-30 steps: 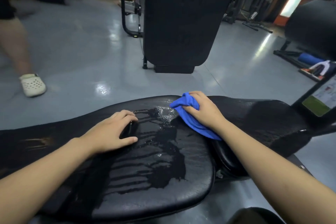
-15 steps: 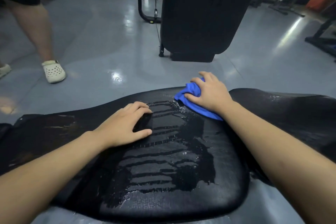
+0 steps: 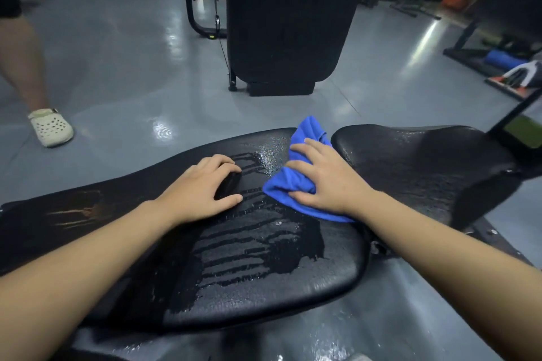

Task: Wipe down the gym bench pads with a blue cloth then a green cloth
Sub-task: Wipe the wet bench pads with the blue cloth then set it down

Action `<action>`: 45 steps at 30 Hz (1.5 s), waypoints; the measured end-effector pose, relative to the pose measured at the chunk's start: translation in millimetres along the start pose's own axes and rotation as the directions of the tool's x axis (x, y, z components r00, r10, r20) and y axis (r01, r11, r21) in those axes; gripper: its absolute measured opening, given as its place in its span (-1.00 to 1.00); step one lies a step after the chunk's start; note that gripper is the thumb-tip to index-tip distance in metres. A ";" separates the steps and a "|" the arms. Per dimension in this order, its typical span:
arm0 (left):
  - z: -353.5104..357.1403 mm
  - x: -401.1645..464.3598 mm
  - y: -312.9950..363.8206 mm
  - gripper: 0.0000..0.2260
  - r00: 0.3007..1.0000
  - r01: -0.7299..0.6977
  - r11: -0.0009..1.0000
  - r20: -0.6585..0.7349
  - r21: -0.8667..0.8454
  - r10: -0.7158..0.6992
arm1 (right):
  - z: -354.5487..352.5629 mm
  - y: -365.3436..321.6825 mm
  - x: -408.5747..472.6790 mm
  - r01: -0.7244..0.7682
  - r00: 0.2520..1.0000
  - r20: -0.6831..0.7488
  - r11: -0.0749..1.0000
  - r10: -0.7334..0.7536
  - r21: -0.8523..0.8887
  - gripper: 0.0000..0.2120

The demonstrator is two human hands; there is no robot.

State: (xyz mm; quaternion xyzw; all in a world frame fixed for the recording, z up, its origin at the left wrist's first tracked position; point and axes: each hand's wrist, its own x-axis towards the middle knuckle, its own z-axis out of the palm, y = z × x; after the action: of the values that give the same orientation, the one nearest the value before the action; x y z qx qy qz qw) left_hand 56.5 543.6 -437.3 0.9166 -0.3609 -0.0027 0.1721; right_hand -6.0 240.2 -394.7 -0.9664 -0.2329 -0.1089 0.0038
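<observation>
No words, numbers, labels or brand names can be read anywhere here
</observation>
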 end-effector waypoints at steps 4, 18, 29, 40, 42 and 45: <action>-6.7 -11.2 -6.7 -0.36 0.999 0.005 1.000 0.032 -0.013 -0.005 | -6.1 -32.5 -44.3 0.117 0.991 0.065 0.992 -0.120 0.048 -0.45; -9.7 -46.7 -21.1 -0.33 0.997 0.067 0.998 0.047 -0.004 -0.067 | 1.6 -18.5 -31.4 -0.015 1.000 0.007 1.000 0.015 -0.006 -0.44; -10.4 -46.8 -19.4 -0.28 0.995 0.070 0.998 0.069 -0.006 -0.070 | -4.3 -41.4 -51.3 -0.123 0.992 -0.009 0.992 0.124 0.033 -0.42; -13.7 -40.2 -26.8 -0.25 0.989 0.072 0.997 0.135 -0.030 -0.067 | -7.4 -91.3 -80.1 0.215 0.975 0.051 0.977 -0.215 -0.008 -0.46; -12.0 -43.3 -28.1 -0.25 0.989 0.066 0.997 0.135 -0.047 -0.059 | -3.9 -79.5 -68.3 0.205 0.978 0.049 0.979 -0.205 -0.001 -0.49; -13.3 -43.3 -31.3 -0.27 0.988 0.060 0.996 0.145 -0.069 -0.049 | 0.6 -57.1 -46.3 0.116 0.992 0.055 0.993 -0.114 -0.036 -0.49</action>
State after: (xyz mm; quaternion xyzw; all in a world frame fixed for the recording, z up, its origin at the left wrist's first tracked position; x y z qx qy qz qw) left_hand 46.9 597.8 -439.9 0.9167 -0.3467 -0.0865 0.1790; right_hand -71.8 270.3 -407.6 -0.9539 -0.2859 -0.0877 -0.0273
